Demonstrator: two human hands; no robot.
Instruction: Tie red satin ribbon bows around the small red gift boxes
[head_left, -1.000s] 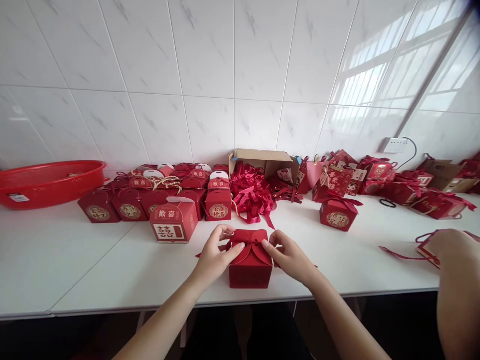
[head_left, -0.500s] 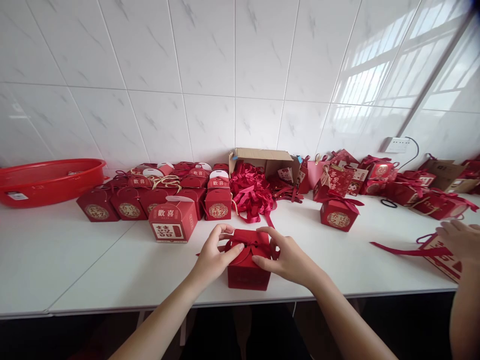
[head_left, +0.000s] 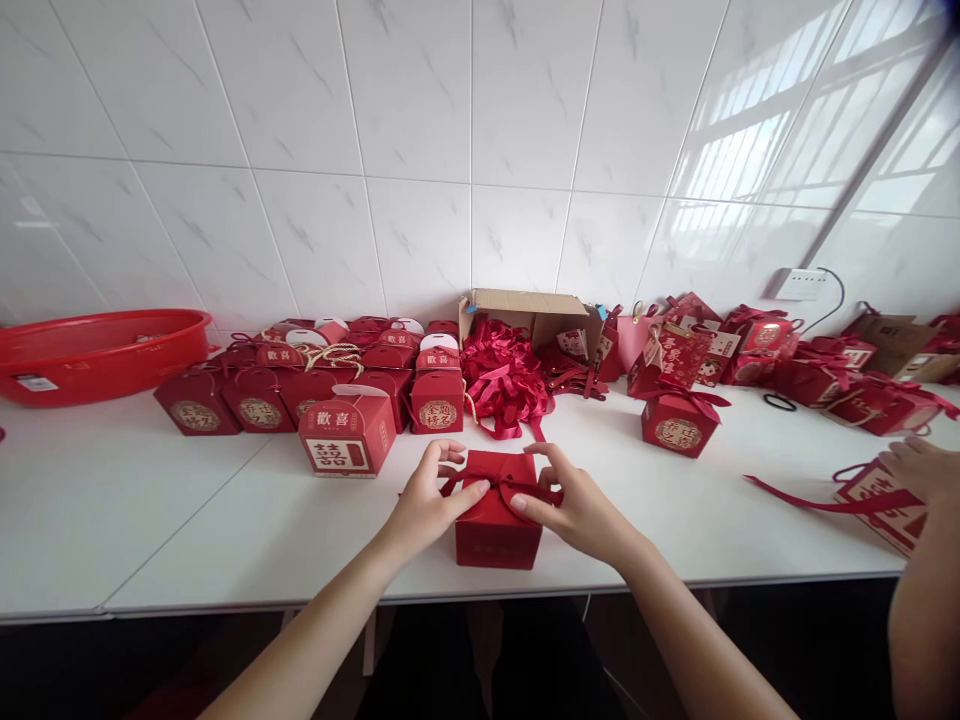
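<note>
In front of me a red gift box [head_left: 495, 542] stands upright on the white table, its flaps folded over on top. A dark red ribbon [head_left: 501, 482] crosses the top and is gathered in a knot at the middle. My left hand [head_left: 433, 500] is at the box's left side, its thumb by the knot and its fingers curled round the ribbon. On the right side, my right hand [head_left: 571, 508] has the ribbon between thumb and curled fingers. Part of the ribbon is hidden behind the fingers of both hands.
Several finished-looking red boxes [head_left: 196, 402] stand at the back left, beside a red basin [head_left: 97, 350]. A cardboard box [head_left: 525, 300] holds loose ribbon [head_left: 504, 385]. A single tied box [head_left: 679, 425] stands to the right. A co-worker's hand [head_left: 926, 470] holds another box [head_left: 874, 500].
My right hand has moved slightly to the right, away from the knot. The ribbon now stretches out more to both sides of the knot. The box has stayed in place.
</note>
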